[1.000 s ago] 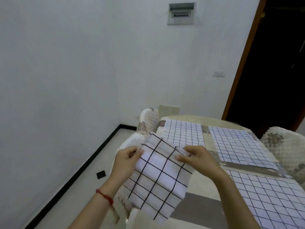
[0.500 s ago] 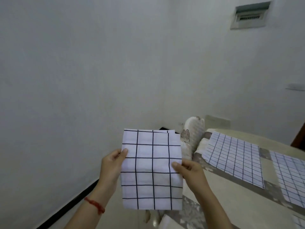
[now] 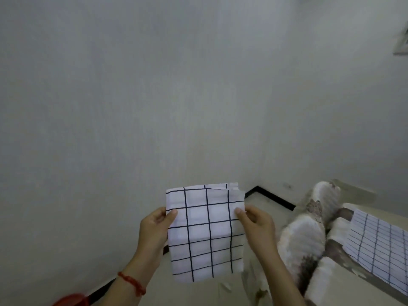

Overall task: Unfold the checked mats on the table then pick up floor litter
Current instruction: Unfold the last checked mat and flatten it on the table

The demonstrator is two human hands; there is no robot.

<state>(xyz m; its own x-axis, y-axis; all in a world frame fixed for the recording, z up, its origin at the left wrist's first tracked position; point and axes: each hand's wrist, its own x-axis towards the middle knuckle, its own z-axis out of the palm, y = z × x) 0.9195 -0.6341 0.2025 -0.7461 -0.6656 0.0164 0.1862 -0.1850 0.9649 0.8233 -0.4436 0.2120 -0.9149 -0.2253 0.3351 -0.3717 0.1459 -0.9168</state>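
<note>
A folded white mat [image 3: 206, 233] with a black check hangs upright in the air, left of the table. My left hand [image 3: 155, 228] pinches its left edge, thumb on the front. My right hand [image 3: 256, 224] pinches its right edge near the top, where several layers show. One unfolded checked mat [image 3: 379, 246] lies flat on the table [image 3: 362, 281] at the right edge of view. Small pale scraps of litter [image 3: 225, 286] lie on the floor below the mat.
A padded chair [image 3: 309, 235] with a worn floral cover stands against the table, just right of my right hand. White walls meet at a corner with a black skirting [image 3: 273, 198]. A red object [image 3: 70, 300] shows at the bottom left.
The view has swung left, away from the table, so only one laid mat stays in sight. Both hands have lifted the folded mat a little and shifted up its edges.
</note>
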